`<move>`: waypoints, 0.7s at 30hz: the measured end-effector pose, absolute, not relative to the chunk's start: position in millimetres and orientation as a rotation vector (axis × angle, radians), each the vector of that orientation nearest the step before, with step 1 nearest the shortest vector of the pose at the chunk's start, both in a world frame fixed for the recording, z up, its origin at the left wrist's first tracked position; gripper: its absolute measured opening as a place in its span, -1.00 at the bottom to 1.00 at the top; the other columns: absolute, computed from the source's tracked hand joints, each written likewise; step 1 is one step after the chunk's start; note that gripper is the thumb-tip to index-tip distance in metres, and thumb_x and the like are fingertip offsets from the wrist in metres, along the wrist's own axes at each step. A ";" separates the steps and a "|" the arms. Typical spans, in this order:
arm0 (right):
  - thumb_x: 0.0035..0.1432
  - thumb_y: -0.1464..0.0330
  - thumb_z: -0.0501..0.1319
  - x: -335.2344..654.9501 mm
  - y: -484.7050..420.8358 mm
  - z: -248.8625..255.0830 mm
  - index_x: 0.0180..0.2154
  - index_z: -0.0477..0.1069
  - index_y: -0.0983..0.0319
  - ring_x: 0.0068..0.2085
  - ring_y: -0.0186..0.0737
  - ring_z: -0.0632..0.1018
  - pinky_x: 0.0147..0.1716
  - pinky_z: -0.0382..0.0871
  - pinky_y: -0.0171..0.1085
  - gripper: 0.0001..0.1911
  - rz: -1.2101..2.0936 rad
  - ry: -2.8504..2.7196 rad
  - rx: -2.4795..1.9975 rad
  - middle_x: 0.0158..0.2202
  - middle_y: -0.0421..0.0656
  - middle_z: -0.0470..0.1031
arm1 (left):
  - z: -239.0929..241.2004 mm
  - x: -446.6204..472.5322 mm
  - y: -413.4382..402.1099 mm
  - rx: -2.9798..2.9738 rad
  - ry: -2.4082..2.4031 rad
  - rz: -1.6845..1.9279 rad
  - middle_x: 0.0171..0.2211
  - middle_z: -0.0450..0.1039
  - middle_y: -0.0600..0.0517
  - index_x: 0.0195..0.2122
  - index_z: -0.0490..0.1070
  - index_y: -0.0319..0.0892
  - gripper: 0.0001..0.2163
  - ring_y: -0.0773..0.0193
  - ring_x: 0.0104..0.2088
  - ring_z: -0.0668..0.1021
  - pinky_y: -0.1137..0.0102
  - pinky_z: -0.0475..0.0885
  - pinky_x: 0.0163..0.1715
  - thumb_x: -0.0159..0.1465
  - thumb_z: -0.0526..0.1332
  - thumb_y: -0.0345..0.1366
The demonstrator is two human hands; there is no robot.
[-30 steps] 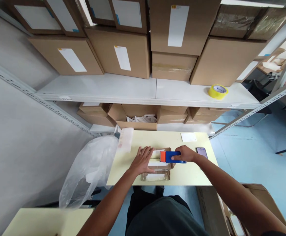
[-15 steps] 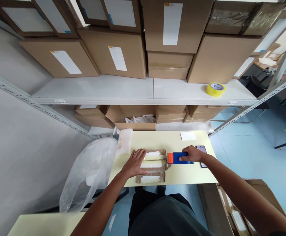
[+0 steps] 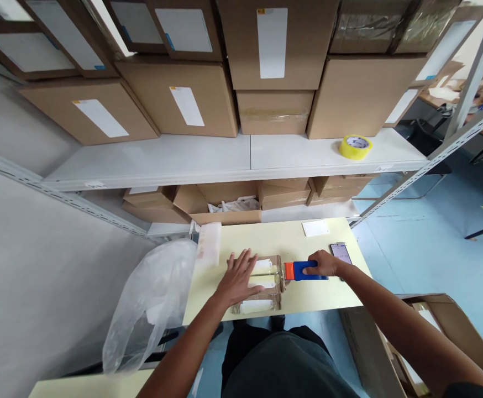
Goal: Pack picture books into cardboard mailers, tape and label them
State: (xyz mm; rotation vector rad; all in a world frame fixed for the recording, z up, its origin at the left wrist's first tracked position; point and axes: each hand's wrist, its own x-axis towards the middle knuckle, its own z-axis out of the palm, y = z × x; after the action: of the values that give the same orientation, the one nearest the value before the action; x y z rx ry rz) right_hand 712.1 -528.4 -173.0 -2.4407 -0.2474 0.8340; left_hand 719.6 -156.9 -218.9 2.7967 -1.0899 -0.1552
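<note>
My left hand [image 3: 240, 278] lies with spread fingers on small cardboard packages [image 3: 275, 265] with white labels, side by side on the pale yellow table [image 3: 303, 301]. My right hand [image 3: 323, 263] is wrapped round a blue and orange tape dispenser [image 3: 303, 270]. Its orange end meets the packages' right edge, where shiny tape shows. Nearest my body is another labelled package [image 3: 278, 302], lying along the table's front edge. Part of the packages is hidden under my left hand.
A phone [image 3: 341, 252] and a white card [image 3: 315, 228] lie at the right. Clear plastic [image 3: 150, 298] hangs by the left side. Behind stands a shelf [image 3: 208, 160] with boxes and a yellow tape roll [image 3: 354, 148]. An open carton [image 3: 369, 354] sits lower right.
My left hand has shifted slightly right over the packages, its fingers more spread. The dispenser stays at their right edge with my right hand on it. The camera view has shifted a little.
</note>
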 end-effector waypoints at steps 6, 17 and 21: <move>0.03 -0.17 0.27 710.4 -530.4 -178.1 -0.37 0.54 0.22 -0.36 -0.10 0.58 -0.39 0.35 -0.25 -0.44 0.830 -0.223 -2.431 -0.38 -0.08 0.60 | -220.9 715.1 -211.0 2.686 -1.240 -0.148 0.51 -0.15 -0.10 0.47 -0.08 0.12 -0.34 -0.10 0.48 -0.04 -0.18 -0.20 0.38 0.41 0.01 0.15; 0.11 -0.17 0.21 695.9 -544.7 -172.9 -0.36 0.53 0.24 -0.40 -0.19 0.55 -0.43 0.31 -0.29 -0.42 0.790 -0.286 -2.422 -0.39 -0.10 0.59 | -222.3 716.0 -202.8 2.660 -1.269 -0.205 0.50 -0.13 -0.08 0.45 -0.04 0.22 -0.41 -0.12 0.47 -0.01 -0.21 -0.18 0.37 0.43 -0.02 0.13; 0.08 -0.18 0.23 698.9 -544.9 -164.9 -0.33 0.56 0.24 -0.39 -0.11 0.58 -0.43 0.31 -0.26 -0.41 0.857 -0.320 -2.521 -0.38 -0.04 0.61 | -222.5 716.8 -202.9 2.670 -1.273 -0.189 0.51 -0.16 -0.04 0.45 -0.06 0.23 -0.41 -0.11 0.47 -0.01 -0.19 -0.17 0.38 0.43 0.00 0.12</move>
State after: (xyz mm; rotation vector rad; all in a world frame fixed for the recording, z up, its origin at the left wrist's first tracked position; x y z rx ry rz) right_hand 698.9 -544.9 -164.9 -2.5213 -0.3195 0.8570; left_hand 716.8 -202.9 -222.5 2.6695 -1.2734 -0.1892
